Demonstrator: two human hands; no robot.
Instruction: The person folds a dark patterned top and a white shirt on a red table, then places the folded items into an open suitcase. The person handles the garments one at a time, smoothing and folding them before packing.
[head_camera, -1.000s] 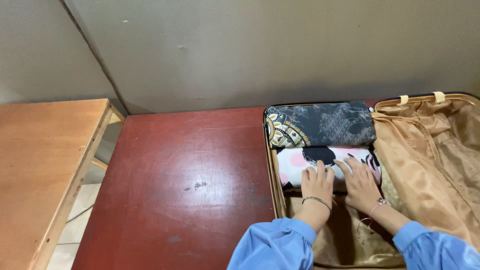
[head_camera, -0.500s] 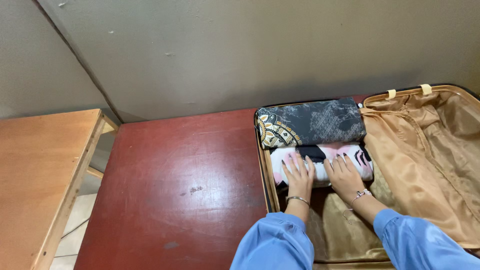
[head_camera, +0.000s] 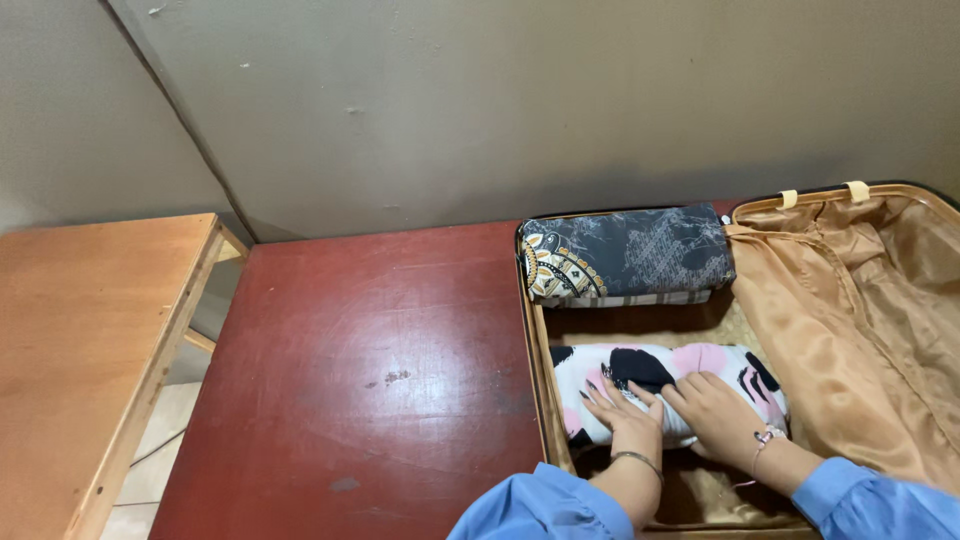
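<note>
Both the left hand (head_camera: 625, 413) and right hand (head_camera: 715, 408) lie flat, fingers spread, on the pink roll (head_camera: 665, 385) in the suitcase (head_camera: 535, 345); the dark roll (head_camera: 625, 255) sits packed at 12 o'clock; space remains between them

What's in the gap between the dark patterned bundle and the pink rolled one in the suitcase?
Nothing but bare golden lining of the suitcase, between the dark bundle and the pink roll, seen in the head view.
</note>
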